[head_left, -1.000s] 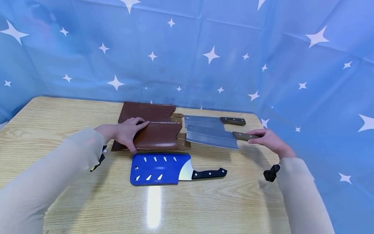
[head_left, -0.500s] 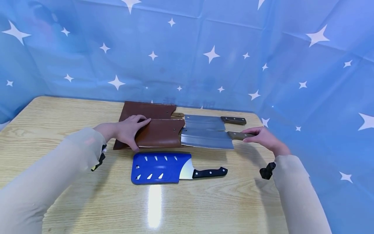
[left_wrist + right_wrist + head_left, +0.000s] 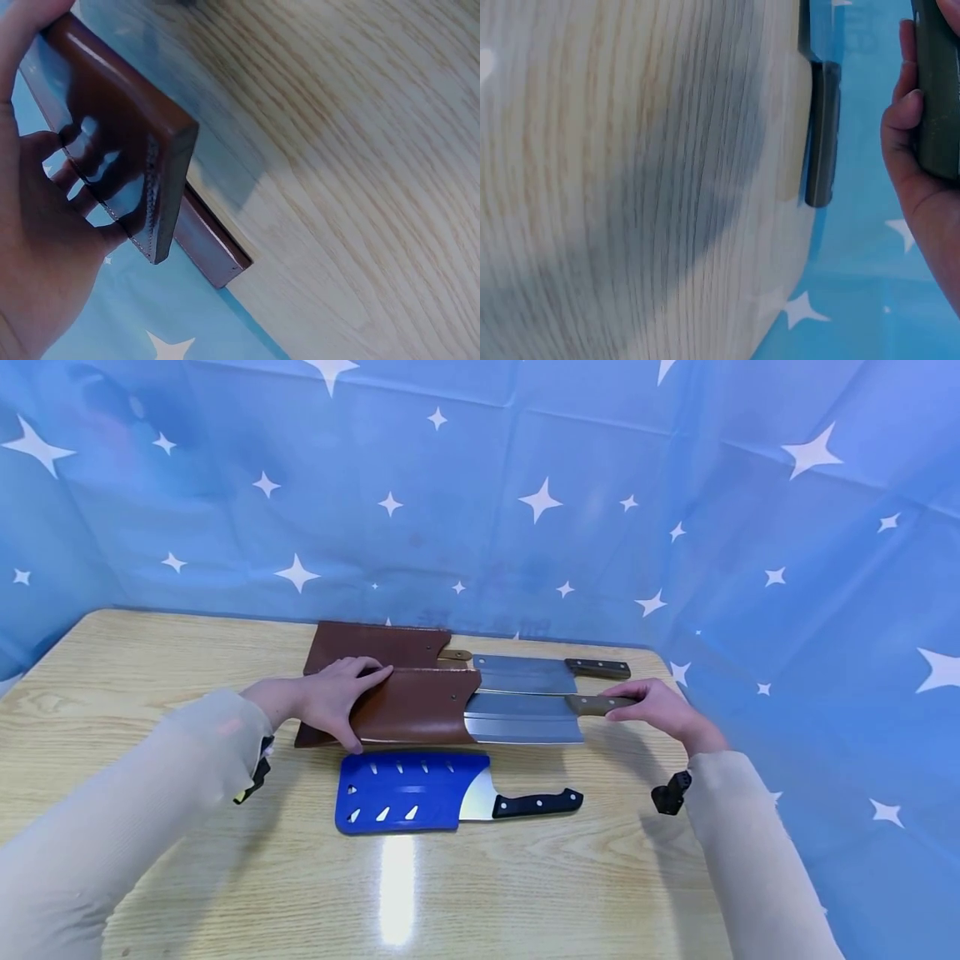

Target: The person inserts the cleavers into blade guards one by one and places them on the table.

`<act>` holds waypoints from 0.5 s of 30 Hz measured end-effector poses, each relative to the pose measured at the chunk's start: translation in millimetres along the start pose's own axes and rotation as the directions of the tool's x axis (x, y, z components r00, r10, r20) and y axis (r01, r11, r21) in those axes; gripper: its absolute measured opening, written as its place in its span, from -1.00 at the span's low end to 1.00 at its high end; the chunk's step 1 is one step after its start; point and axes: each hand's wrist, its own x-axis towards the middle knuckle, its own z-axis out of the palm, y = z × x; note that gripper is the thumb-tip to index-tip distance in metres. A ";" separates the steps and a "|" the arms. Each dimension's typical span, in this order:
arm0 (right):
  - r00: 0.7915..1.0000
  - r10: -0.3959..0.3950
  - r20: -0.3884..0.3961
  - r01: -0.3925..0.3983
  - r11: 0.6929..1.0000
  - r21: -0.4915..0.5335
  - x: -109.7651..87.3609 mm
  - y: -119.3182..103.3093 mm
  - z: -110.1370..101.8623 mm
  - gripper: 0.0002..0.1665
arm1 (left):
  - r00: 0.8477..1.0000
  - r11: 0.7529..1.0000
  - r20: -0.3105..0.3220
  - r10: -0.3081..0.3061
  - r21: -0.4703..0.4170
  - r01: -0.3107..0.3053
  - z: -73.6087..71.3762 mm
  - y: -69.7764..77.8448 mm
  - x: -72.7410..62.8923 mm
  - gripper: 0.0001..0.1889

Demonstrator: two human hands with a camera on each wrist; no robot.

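Note:
My left hand (image 3: 330, 697) grips a brown leather knife sheath (image 3: 416, 706) by its edges, thumb on the near side and fingers on the far side; the left wrist view shows the sheath (image 3: 112, 127) raised off the table. With my right hand (image 3: 660, 710) I hold a cleaver by its wooden handle (image 3: 592, 704). Its steel blade (image 3: 525, 718) is partly inside the sheath's right-hand mouth, the front part hidden by the leather. In the right wrist view the handle (image 3: 939, 97) sits between thumb and fingers, above the table.
Behind lie a second brown sheath (image 3: 382, 643) and a bare cleaver (image 3: 525, 673) with a dark handle. Nearer me is a black-handled cleaver (image 3: 536, 805) in a blue blade cover (image 3: 412, 793). A blue starred cloth (image 3: 480, 527) hangs behind the wooden table (image 3: 480, 893).
My right hand has moved left, sliding the cleaver's blade from over the sheath's mouth into it. My left hand has lifted the sheath's mouth slightly and stays in nearly the same place.

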 end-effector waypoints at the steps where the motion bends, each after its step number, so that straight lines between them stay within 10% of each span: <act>1: 1.000 -0.003 0.004 0.003 1.000 0.004 1.1 -1.0 0.9 -0.40 | 1.000 1.000 -0.001 -0.001 -0.002 0.001 -0.4 0.5 -0.5 0.21; 15: 1.000 -0.022 -0.001 0.022 0.999 0.029 15.9 -12.5 7.2 -0.42 | 0.998 0.998 -0.030 -0.058 -0.017 0.058 -5.7 5.4 -4.0 0.20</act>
